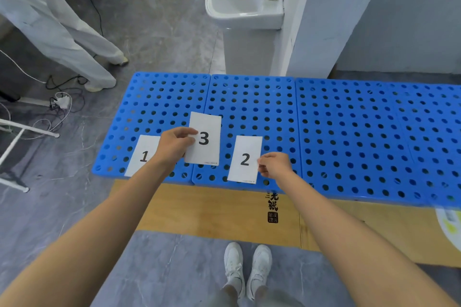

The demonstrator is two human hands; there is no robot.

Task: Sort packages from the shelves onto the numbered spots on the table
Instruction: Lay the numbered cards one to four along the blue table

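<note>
Pinching white card "3" [207, 125] w/ left hand [174, 145] fingers [185, 132]; right hand [275, 165] pinches card "2" [245, 172] edge (black digits).

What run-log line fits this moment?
stage: laying number cards | left hand: pinches card 3 | right hand: pinches card 2 edge | card 1: on blue table

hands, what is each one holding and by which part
The left hand pinches card 3 by its left edge. The right hand pinches card 2 at its right edge. Card 1 lies unheld.
</note>
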